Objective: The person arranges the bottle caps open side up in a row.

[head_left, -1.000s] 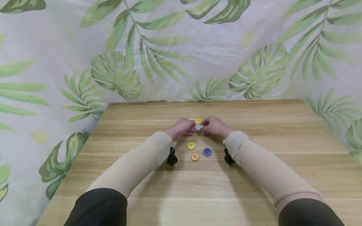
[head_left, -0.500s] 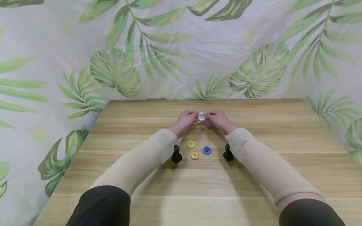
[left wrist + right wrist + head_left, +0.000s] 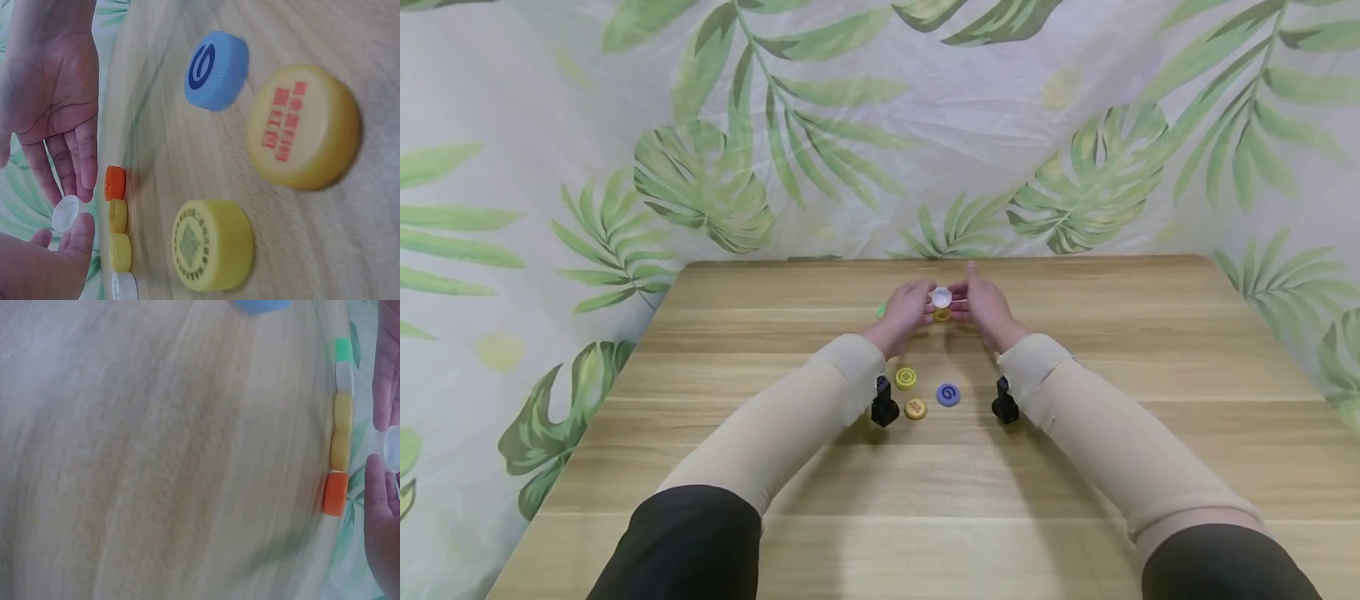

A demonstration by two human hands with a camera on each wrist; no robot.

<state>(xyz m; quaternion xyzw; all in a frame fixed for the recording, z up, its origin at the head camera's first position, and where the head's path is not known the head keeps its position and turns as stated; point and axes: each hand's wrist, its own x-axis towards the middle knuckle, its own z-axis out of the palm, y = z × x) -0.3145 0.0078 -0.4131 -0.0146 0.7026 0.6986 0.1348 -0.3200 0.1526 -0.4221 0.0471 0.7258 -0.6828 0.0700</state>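
A white bottle cap (image 3: 942,297) is raised between both hands, its hollow side facing me; a thin strip shows beside it. My left hand (image 3: 907,308) holds the cap between thumb and fingers, partly hidden. Opposite it, my right hand (image 3: 988,308) has its fingers stretched out straight, with the fingertips near or touching the cap. Beneath the hands runs a row of caps on the table: green (image 3: 343,349), white (image 3: 344,377), two yellow, one of them a yellow cap (image 3: 343,411), and orange (image 3: 335,494).
Closer to me on the wooden table (image 3: 1075,467) lie a yellow cap (image 3: 906,378), a blue cap (image 3: 948,394) and an orange-yellow cap (image 3: 915,408) with red print. A leaf-patterned cloth (image 3: 850,167) hangs behind the table's far edge.
Both hands have moved away from me and slightly right, lifting the white bottle cap off the table. The right hand's fingers have straightened from a pinch. The three near caps stay put.
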